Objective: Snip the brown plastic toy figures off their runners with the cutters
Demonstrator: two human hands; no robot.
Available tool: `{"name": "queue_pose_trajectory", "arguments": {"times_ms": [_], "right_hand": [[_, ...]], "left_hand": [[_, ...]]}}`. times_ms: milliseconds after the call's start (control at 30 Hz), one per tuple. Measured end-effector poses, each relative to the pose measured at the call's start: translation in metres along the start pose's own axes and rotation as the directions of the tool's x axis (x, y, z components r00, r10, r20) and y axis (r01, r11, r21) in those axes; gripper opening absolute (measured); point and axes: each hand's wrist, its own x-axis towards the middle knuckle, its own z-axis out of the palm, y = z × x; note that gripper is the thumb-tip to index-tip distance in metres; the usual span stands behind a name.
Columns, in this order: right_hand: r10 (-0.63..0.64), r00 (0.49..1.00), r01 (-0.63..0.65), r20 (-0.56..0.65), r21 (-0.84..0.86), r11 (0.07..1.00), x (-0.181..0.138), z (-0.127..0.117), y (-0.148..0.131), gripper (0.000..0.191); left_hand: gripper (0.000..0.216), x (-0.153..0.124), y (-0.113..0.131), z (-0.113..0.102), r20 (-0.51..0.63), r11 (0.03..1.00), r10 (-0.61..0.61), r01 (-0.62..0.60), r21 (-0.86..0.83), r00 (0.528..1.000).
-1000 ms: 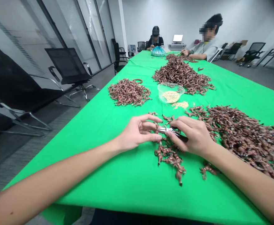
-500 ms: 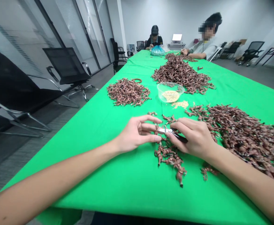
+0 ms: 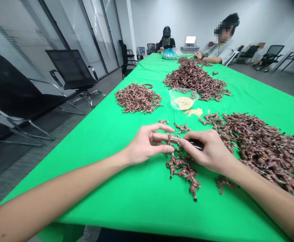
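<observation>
Pliers point(image 3: 196, 144) newly edge-on, green tablecloth point(image 3: 116, 191), chairs point(image 3: 70, 70)

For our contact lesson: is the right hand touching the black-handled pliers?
Touching: the head view shows the right hand holding the black-handled pliers between thumb and fingers.

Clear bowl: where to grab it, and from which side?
Probably pinch the bowl at its left rim, from above, keeping it level for the grains inside. It stands upright with a flared wall; the left pile sits apart, while the far pile crowds its back right and spilled grains lie near right.
</observation>
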Motion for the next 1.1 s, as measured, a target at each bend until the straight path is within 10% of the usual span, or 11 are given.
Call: {"name": "queue_pose_trajectory", "arguments": {"times_ms": [433,1100], "right_hand": [[0.014,0.994,-0.015,-0.109,-0.004,1.000,0.001,-0.002,0.002,0.027],[-0.352,0.930,0.263,-0.110,-0.472,0.842,-0.003,0.002,0.013,0.016]], "left_hand": [[0.053,-0.002,0.002,0.003,-0.105,1.000,-0.007,0.004,-0.031,0.994],[0.046,-0.002,0.000,0.003,-0.156,0.993,0.040,-0.022,0.116,0.987]]}}
